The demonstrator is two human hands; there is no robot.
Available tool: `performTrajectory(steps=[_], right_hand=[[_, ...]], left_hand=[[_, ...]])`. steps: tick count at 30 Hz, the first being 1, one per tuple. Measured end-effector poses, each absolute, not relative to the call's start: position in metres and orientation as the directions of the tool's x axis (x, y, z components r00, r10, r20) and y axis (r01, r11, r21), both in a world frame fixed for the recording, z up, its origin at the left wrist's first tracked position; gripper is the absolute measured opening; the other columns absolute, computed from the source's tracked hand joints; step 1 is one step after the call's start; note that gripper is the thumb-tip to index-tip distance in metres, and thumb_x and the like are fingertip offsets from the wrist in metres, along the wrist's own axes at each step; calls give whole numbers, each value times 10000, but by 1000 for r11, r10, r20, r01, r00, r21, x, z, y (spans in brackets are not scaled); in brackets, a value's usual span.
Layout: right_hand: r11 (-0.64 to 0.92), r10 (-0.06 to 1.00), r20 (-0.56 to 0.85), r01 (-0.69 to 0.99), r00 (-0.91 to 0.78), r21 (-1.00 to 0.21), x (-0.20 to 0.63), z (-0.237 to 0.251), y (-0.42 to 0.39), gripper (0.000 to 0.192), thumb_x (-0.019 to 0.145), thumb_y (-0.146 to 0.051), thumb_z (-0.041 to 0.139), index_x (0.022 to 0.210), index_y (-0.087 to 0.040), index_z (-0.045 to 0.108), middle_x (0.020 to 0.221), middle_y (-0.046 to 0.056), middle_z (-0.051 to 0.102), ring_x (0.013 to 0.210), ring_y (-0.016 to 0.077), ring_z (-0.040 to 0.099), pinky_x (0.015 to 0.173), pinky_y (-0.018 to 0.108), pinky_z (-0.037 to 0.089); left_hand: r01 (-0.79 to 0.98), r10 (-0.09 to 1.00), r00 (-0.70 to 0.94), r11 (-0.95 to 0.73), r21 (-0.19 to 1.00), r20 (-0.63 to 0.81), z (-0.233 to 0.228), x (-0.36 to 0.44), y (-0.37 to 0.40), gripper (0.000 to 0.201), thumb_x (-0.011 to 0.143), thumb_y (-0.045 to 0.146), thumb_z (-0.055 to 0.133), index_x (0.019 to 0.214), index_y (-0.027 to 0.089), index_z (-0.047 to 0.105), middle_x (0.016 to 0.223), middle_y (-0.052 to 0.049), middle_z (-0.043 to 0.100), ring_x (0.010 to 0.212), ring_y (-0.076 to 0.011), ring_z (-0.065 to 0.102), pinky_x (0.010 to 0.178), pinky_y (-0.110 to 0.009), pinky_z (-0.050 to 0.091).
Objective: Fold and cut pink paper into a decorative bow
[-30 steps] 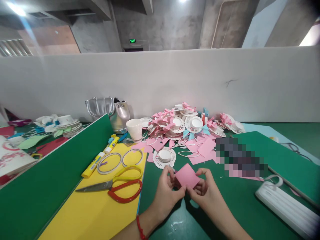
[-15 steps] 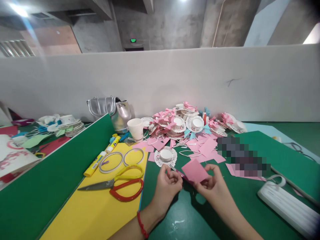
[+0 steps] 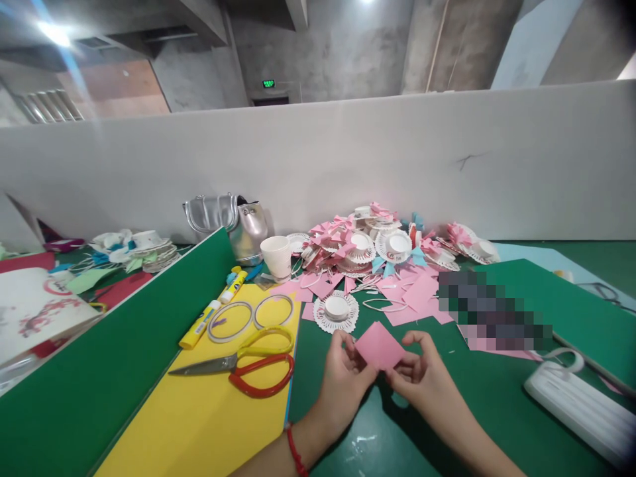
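A small square of pink paper [image 3: 379, 346] is held up between both hands, one corner pointing away from me. My left hand [image 3: 346, 374] pinches its left side, a red cord bracelet [image 3: 297, 450] on that wrist. On the right side, my right hand [image 3: 422, 372] grips the paper with thumb and fingers closed on it. Just beyond the hands lies a white fringed paper disc [image 3: 322, 322] with a cut cup base [image 3: 336, 306] at its middle. The fingers partly hide the paper's lower edges.
Scissors [image 3: 248, 361] with yellow and red handles lie on yellow card [image 3: 199, 424] at left, beside two tape rings [image 3: 230, 322] and glue sticks [image 3: 199, 324]. Behind are a paper cup [image 3: 277, 258], a silver bag [image 3: 248, 228] and a pile of pink-trimmed paper pieces [image 3: 342, 242]. A white mask [image 3: 581, 404] lies at right.
My left hand has come to the pink paper and now pinches its left side. The paper has turned so a corner points away. The whole view has shifted slightly.
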State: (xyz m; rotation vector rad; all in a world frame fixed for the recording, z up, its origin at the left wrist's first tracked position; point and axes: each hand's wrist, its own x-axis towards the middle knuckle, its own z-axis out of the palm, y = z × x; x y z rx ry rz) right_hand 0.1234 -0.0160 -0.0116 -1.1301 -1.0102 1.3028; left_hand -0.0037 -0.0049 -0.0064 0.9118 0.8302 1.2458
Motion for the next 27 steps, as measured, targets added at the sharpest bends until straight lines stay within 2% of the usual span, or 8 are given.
performTrajectory(steps=[4,10,14,19,24,27], right_hand=[[-23,996,-40,-214,75,-976,134,-10,-11,484,570,-231,715,802,-254,291,565,-85,580,480,89,522,481,195,409],[15,1000,9,-187,30,-982,126,-6,-16,366,651,-269,677,880,-241,393,666,-56,588,529,83,560,543,200,451],[9,999,3,-146,37,-989,123,-6,-20,360,642,-297,679,876,-227,414,656,-11,650,594,138,608,580,238,478],[49,997,43,-109,62,-993,122,-4,-22,336,649,-302,674,873,-227,435,726,11,664,687,178,634,644,281,497],[-42,998,-51,-223,34,-974,124,-3,-19,368,630,-349,688,858,-220,430,657,-1,667,552,148,617,568,264,488],[-129,991,-137,-300,7,-945,125,-3,-18,435,593,-334,721,866,-209,406,599,-9,662,482,127,587,524,253,468]], left_hand=[[-431,999,21,42,901,-37,-9,-6,-1,382,590,118,644,660,212,280,567,83,492,528,-74,475,529,-186,365],[-369,996,86,35,929,-3,-6,-7,-3,305,598,120,654,655,190,362,588,67,489,565,-85,483,549,-190,378],[-257,993,119,20,966,11,-3,-6,-7,188,657,158,599,634,175,414,595,57,466,563,-91,496,569,-208,399],[-214,984,178,45,976,-6,-3,-6,-6,210,648,146,593,587,177,394,563,44,489,543,-113,525,570,-238,407],[-190,991,133,22,981,4,-3,-8,-4,182,603,103,626,583,157,454,582,35,502,575,-107,502,579,-220,386],[-280,991,133,31,960,6,-3,-9,-4,217,607,115,631,570,167,423,609,32,519,571,-106,500,582,-227,392]])
